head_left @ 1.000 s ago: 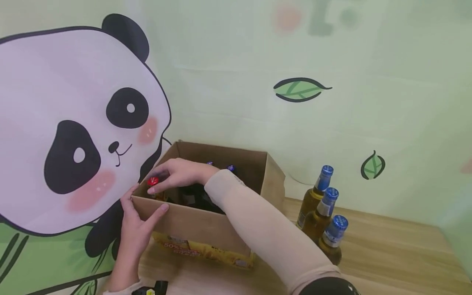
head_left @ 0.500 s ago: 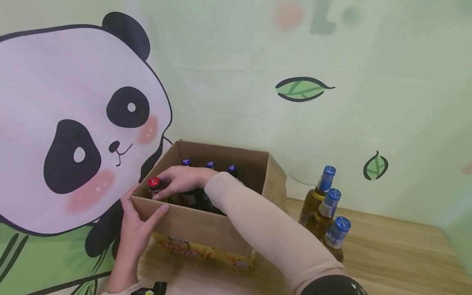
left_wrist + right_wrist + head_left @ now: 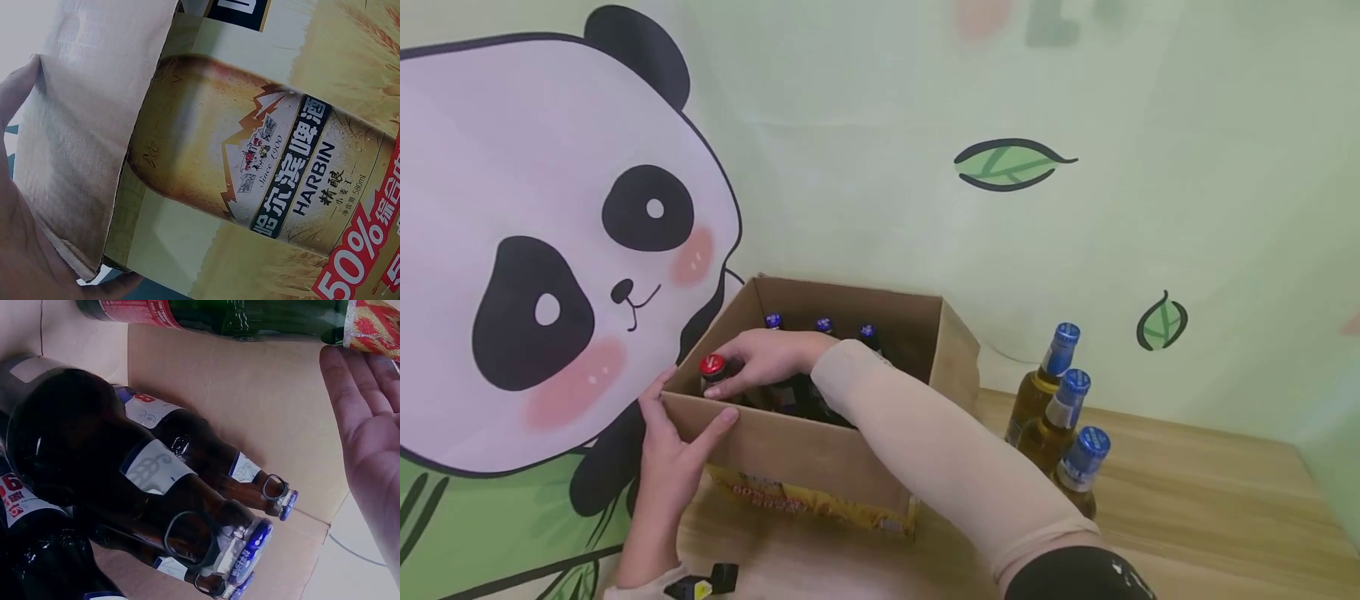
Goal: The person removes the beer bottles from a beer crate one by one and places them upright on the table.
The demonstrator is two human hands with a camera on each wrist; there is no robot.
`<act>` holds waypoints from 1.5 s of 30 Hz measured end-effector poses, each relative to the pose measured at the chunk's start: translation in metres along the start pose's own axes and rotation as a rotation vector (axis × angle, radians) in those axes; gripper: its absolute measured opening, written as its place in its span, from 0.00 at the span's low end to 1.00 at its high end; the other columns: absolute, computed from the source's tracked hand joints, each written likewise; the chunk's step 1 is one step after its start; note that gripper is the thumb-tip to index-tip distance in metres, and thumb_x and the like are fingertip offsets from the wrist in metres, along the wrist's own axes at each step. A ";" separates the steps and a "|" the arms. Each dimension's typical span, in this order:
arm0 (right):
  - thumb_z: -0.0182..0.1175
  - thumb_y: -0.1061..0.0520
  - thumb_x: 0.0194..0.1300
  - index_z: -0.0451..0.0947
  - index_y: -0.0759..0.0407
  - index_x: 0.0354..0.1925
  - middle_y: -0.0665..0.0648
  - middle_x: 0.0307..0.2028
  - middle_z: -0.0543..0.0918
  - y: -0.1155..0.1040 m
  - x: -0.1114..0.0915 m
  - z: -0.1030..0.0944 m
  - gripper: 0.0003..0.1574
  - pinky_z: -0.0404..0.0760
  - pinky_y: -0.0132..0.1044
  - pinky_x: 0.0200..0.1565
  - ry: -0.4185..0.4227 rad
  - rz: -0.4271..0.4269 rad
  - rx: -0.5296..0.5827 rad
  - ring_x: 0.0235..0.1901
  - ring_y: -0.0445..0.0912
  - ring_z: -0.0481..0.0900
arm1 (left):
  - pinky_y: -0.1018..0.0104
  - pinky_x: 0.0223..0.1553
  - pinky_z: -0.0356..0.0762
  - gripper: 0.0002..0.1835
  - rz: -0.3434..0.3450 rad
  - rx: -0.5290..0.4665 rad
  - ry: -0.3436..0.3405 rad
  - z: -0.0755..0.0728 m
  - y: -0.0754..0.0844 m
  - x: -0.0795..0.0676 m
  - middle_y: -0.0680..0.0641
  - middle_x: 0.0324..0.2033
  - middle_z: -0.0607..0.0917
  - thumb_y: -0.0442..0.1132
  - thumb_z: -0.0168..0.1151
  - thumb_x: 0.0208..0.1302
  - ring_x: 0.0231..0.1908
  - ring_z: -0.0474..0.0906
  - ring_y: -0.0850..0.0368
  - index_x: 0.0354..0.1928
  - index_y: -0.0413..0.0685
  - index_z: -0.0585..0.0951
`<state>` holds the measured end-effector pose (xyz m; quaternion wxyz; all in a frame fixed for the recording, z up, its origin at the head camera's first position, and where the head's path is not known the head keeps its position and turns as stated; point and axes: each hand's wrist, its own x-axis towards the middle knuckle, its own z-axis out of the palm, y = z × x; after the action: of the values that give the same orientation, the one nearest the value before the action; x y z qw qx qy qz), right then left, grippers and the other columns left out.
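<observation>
Steadying the box (image 3: 790, 433) falls to my left hand (image 3: 673, 454), which grips its near left corner, thumb flat on the near wall. My right hand (image 3: 767, 358) is inside, thumb and fingers clamped on the neck of the green bottle (image 3: 269, 319), whose red cap (image 3: 712, 365) points up at that same corner. I cannot tell whether its base is resting or lifted. To handle it well, I would grip snugly, guide it upright and go slowly, since glass chips if knocked. The brown bottles (image 3: 156, 462) lie right and far of it, some beneath my wrist, so it should not lean that way. Light pressure suits the cardboard, which could bow. My right sleeve (image 3: 940, 442) passes near the three bottles (image 3: 1056, 425) on the table (image 3: 1187, 492), right of the box; the elbow wants care.
</observation>
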<state>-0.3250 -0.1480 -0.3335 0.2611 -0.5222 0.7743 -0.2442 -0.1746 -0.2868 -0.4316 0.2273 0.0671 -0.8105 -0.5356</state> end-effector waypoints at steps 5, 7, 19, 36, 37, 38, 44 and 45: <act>0.62 0.39 0.69 0.80 0.48 0.58 0.42 0.45 0.83 -0.001 0.000 -0.003 0.24 0.75 0.27 0.51 0.008 0.015 0.000 0.46 0.37 0.78 | 0.28 0.64 0.59 0.53 0.008 0.002 0.000 0.000 0.001 0.003 0.45 0.74 0.57 0.49 0.74 0.58 0.71 0.58 0.37 0.76 0.70 0.47; 0.62 0.40 0.69 0.81 0.48 0.57 0.42 0.44 0.84 -0.001 0.001 -0.002 0.23 0.75 0.27 0.50 0.012 0.002 0.001 0.45 0.37 0.78 | 0.27 0.64 0.59 0.53 0.002 0.005 0.001 -0.001 0.001 0.002 0.44 0.74 0.57 0.49 0.74 0.58 0.71 0.57 0.37 0.76 0.70 0.46; 0.62 0.40 0.69 0.83 0.49 0.49 0.42 0.37 0.85 -0.002 -0.004 -0.002 0.19 0.78 0.28 0.44 0.096 -0.047 -0.067 0.38 0.38 0.79 | 0.28 0.64 0.59 0.53 0.015 0.009 0.005 -0.002 0.001 -0.001 0.45 0.73 0.58 0.49 0.74 0.58 0.70 0.59 0.38 0.76 0.70 0.47; 0.65 0.43 0.68 0.84 0.54 0.49 0.46 0.37 0.86 -0.019 -0.030 -0.024 0.19 0.82 0.29 0.43 0.468 -0.108 0.117 0.40 0.38 0.83 | 0.29 0.66 0.57 0.54 0.021 0.035 -0.006 -0.006 0.002 0.004 0.45 0.73 0.59 0.52 0.74 0.58 0.71 0.58 0.39 0.76 0.68 0.46; 0.65 0.44 0.68 0.84 0.53 0.49 0.46 0.37 0.86 -0.020 -0.032 -0.024 0.18 0.82 0.30 0.43 0.490 -0.110 0.136 0.40 0.38 0.83 | 0.28 0.66 0.57 0.54 0.022 0.037 -0.008 -0.005 0.002 0.004 0.45 0.73 0.59 0.52 0.74 0.58 0.71 0.58 0.39 0.76 0.68 0.46; 0.65 0.44 0.68 0.84 0.54 0.50 0.46 0.37 0.86 -0.022 -0.034 -0.025 0.19 0.83 0.31 0.43 0.513 -0.112 0.158 0.40 0.39 0.83 | 0.29 0.66 0.57 0.54 0.020 0.039 -0.010 -0.005 0.002 0.004 0.45 0.73 0.59 0.53 0.74 0.58 0.71 0.58 0.39 0.76 0.69 0.46; 0.66 0.48 0.68 0.82 0.58 0.56 0.50 0.43 0.88 -0.038 -0.044 -0.034 0.23 0.82 0.31 0.48 0.632 -0.171 0.291 0.44 0.40 0.84 | 0.30 0.68 0.54 0.55 -0.012 0.046 -0.004 -0.004 0.001 0.004 0.44 0.74 0.57 0.55 0.74 0.57 0.72 0.56 0.40 0.77 0.67 0.45; 0.66 0.50 0.68 0.82 0.60 0.56 0.52 0.44 0.88 -0.041 -0.046 -0.036 0.23 0.82 0.32 0.49 0.651 -0.203 0.309 0.44 0.41 0.84 | 0.30 0.68 0.53 0.55 -0.023 0.045 -0.008 -0.004 0.001 0.004 0.43 0.74 0.57 0.55 0.73 0.58 0.73 0.55 0.39 0.77 0.67 0.44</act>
<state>-0.3063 -0.1145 -0.2728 0.0515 -0.4458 0.7150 -0.5361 -0.1763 -0.2916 -0.4285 0.2164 0.0792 -0.8225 -0.5200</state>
